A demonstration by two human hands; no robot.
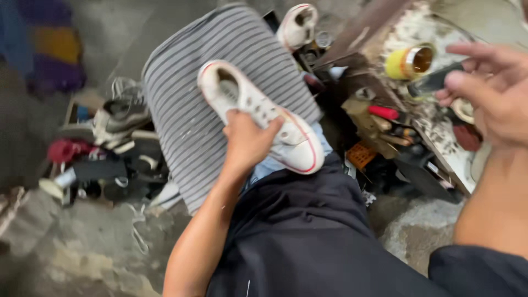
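On the dark trouser lap (308, 231), beside the grey striped cloth (187, 104), the left hand (247, 140) is closed over the middle of the white canvas sneaker with red trim (258, 107), its long axis running heel up-left to toe down-right, while the right hand (489, 93) pinches a dark flat tool (434, 80) far right.

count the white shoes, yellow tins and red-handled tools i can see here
White shoes: 2, one held on the lap by the left hand, one further off past the striped cloth
Yellow tins: 1, near the right hand
Red-handled tools: 1, in the clutter
Total: 4
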